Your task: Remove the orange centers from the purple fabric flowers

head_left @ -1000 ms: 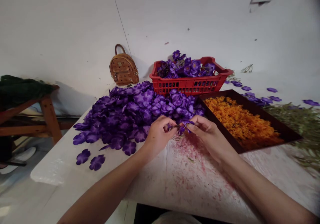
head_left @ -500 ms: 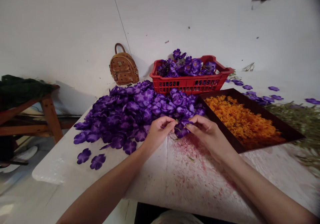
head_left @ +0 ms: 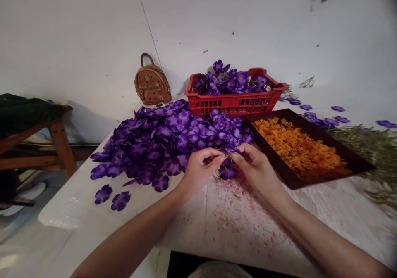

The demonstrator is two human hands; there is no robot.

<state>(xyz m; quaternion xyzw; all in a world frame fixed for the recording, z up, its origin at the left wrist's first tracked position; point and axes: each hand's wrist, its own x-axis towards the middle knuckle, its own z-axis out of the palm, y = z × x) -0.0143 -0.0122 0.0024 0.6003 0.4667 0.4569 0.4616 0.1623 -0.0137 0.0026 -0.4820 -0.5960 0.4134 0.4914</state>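
Observation:
My left hand (head_left: 203, 166) pinches a thin greenish stem, thumb and forefinger pressed together. Close against it, my right hand (head_left: 252, 164) is closed on a purple artificial flower (head_left: 228, 172), whose petals show below and between the fingertips. The exact spot where stem and petals meet is partly covered by my fingers. Behind and left of the hands spreads a large heap of loose purple petals (head_left: 155, 141). A dark tray (head_left: 356, 160) filled with orange flower centres (head_left: 300, 148) lies right beside my right hand.
Behind the heap stands a red plastic basket (head_left: 229, 104) of purple flowers. Green stems (head_left: 369, 158) lie at the right edge. A brown backpack (head_left: 152, 81) leans on the wall. Two single petals (head_left: 120, 201) rest near the table's left front; a wooden stand (head_left: 60, 143) is further left.
My left hand has moved right, bringing its fingertips up to those of my right hand. The flower between them has shifted, with petals hanging slightly lower.

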